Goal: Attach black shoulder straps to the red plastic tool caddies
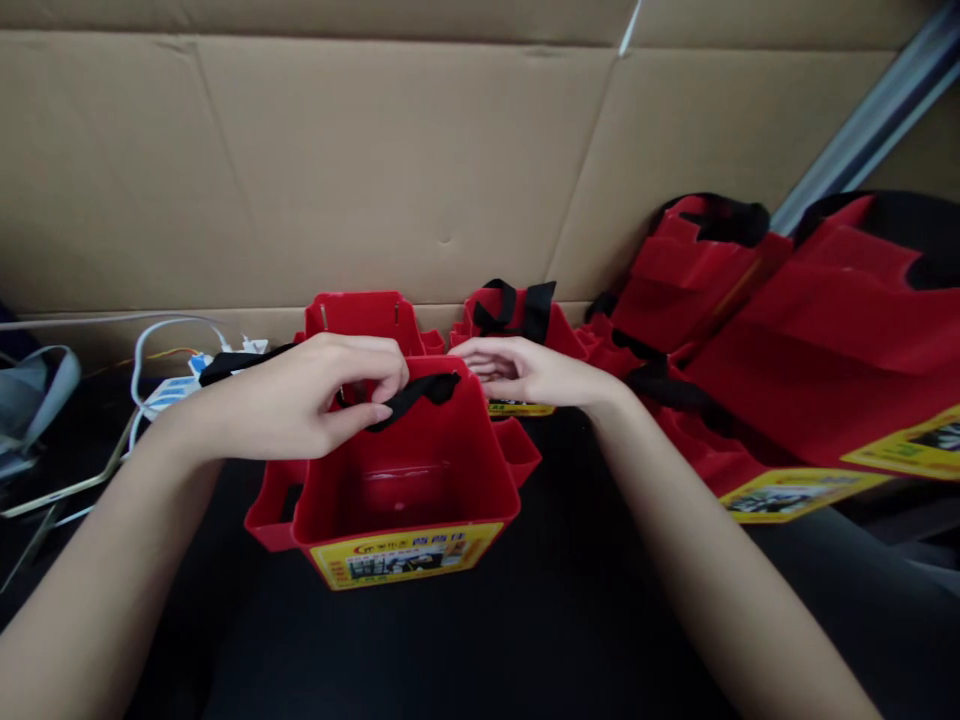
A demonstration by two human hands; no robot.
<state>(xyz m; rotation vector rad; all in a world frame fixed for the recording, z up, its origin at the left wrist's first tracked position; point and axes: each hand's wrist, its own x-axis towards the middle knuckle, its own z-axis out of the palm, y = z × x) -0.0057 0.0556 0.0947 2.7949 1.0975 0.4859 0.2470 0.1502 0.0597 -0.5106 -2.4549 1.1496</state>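
A red plastic bucket with side pockets and a yellow printed label stands on a black surface in front of me. My left hand reaches over its back wall, thumb and fingers closed on a black strap. That strap lies against the inside of the back wall and meets a slot near the right corner. Behind that corner, my right hand is bent inward, fingers curled and thumb close to them. The bucket's wall hides its fingertips, so what they pinch does not show.
More red buckets stand behind, one at left and one with a black strap. Several lie tilted or stacked at right. A power strip with white cables is at left. A cardboard wall closes the back.
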